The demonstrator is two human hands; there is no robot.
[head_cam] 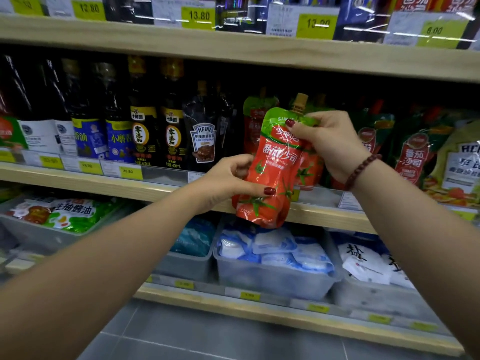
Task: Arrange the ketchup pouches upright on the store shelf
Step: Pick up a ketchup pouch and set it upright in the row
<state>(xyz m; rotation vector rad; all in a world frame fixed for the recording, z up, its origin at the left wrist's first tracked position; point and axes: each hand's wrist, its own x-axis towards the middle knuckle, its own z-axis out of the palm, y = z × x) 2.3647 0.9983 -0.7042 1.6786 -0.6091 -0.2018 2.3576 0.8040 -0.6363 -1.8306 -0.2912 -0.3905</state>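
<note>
Here, a red and green ketchup pouch (pixel 275 165), printed 番茄沙司 and 320克, is held in the air in front of the middle shelf (pixel 117 184), slightly tilted. The left hand (pixel 228 178) grips its lower side, thumb on the front. The right hand (pixel 330 141) pinches the top near the spout. Behind it stand more ketchup pouches (pixel 255 126). To the left is a Heinz black pepper sauce pouch (pixel 204 136). Above, a yellow price tag (pixel 198 15) reads 13.80.

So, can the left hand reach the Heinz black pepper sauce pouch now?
Probably yes: the Heinz pouch stands unobstructed at the shelf front near the left hand, though that hand grips the ketchup pouch.
</note>
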